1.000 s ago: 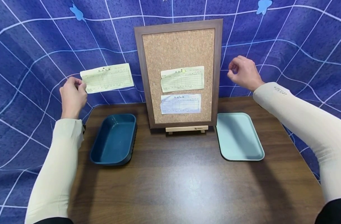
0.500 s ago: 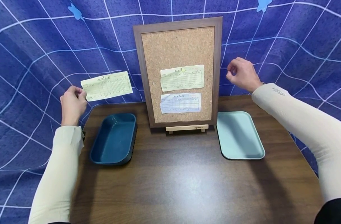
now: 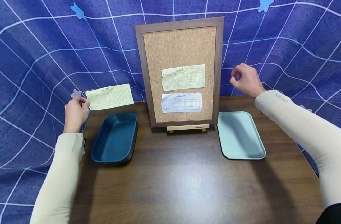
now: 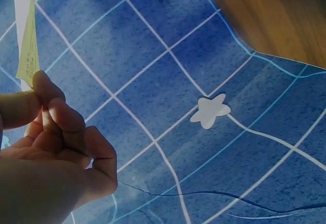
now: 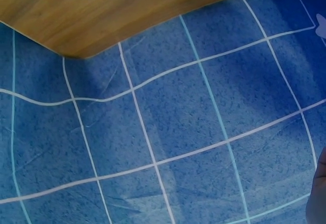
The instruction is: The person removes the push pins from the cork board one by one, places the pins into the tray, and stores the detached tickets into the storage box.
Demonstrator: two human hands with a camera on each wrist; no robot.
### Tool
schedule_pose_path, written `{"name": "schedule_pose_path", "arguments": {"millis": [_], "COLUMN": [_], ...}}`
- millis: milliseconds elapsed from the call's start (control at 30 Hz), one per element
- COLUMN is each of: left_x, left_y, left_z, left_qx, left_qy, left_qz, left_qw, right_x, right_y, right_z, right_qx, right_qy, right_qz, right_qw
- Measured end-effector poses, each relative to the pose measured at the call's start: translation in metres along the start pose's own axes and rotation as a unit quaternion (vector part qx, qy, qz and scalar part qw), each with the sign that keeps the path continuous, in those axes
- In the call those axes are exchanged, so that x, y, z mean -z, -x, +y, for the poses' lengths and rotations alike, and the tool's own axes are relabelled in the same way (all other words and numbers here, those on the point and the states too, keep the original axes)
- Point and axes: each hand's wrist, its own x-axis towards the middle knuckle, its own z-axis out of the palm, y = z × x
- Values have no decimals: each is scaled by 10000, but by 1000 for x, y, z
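I am seeing a pale green, oblong paper slip (image 3: 110, 97) at middle left of the frame. My left hand (image 3: 76, 114) is pinching its left end, its long side pointing right. My farther right hand (image 3: 248, 80) is making a curl; I can't tell if it's holding anything.

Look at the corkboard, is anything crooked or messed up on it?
Yes, a little: the green slip pinned there sits slightly crooked, its right end higher, while the blue slip below it looks nearly level.
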Motion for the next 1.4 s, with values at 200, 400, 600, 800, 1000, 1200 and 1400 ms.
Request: {"name": "schedule_pose_path", "arguments": {"millis": [200,400,600,800,1000,1200,1400], "left_x": [0,-4,-8,-11,-13,-15,-16], "left_y": [6,11,15,22,30,35,38], "left_z": [-4,-8,-11,-13,-16,-21,-25], "left_qx": [21,64,98,46,97,93,85], "left_qy": [-10,-32,-45,-138,-142,-110,-103], "left_qz": [-66,-297,-523,-640,-799,-784,-789], "left_qw": [10000,9995,9986,9978,9967,9968,9968], "right_x": [-3,-9,-16,-18,-22,-28,-31], "right_y": [6,11,13,16,22,29,33], "right_z": [2,7,10,9,12,16,17], "right_qx": [-75,-18,120,57,24,-11,20], "right_qy": [-47,-73,-129,-119,-157,-196,-214], "right_qz": [-64,-28,29,-42,3,-4,94], "right_qw": [9999,10000,9998,9999,9999,9998,9997]}}
